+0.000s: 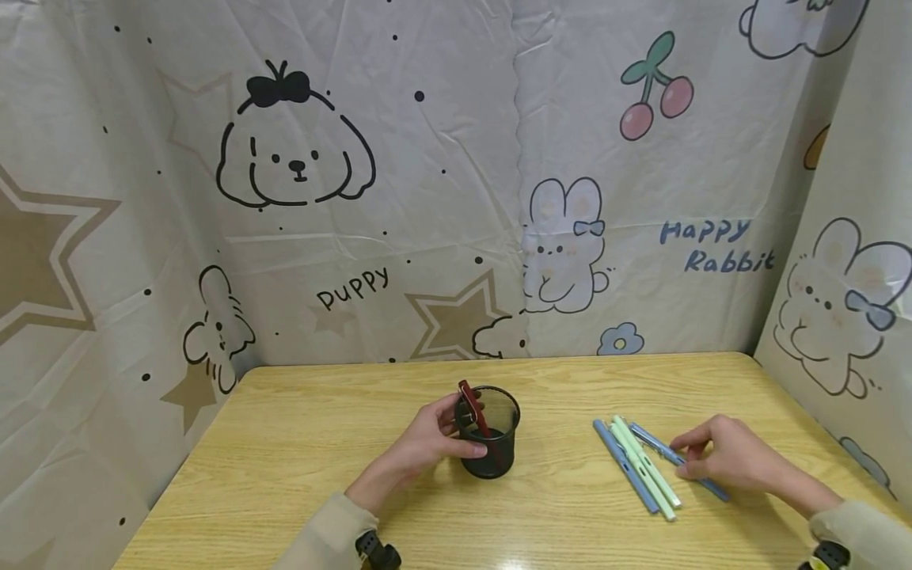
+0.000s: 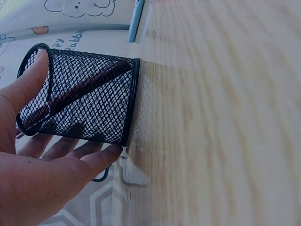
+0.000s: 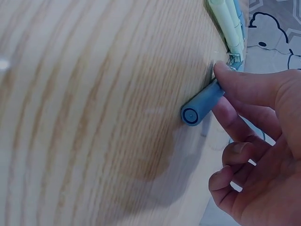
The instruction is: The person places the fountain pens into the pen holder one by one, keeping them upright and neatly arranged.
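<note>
A black mesh pen cup (image 1: 495, 463) stands upright on the table, with a dark red pen (image 1: 470, 404) leaning inside it. My left hand (image 1: 422, 437) holds the cup from its left side. In the left wrist view, the thumb lies at the rim and the fingers curve along the far side of the mesh (image 2: 89, 94). To the right, my right hand (image 1: 737, 453) pinches a blue pen (image 3: 203, 104) between thumb and fingers, close over the tabletop. Beside that pen lie two pale green pens (image 1: 647, 469) and another blue pen (image 1: 627, 469), side by side.
The wooden table (image 1: 321, 427) runs back to a patterned cloth (image 1: 442, 206) printed with cartoon animals. More of this cloth hangs along the left and right sides. A dark band with a small device (image 1: 378, 551) sits on the left wrist.
</note>
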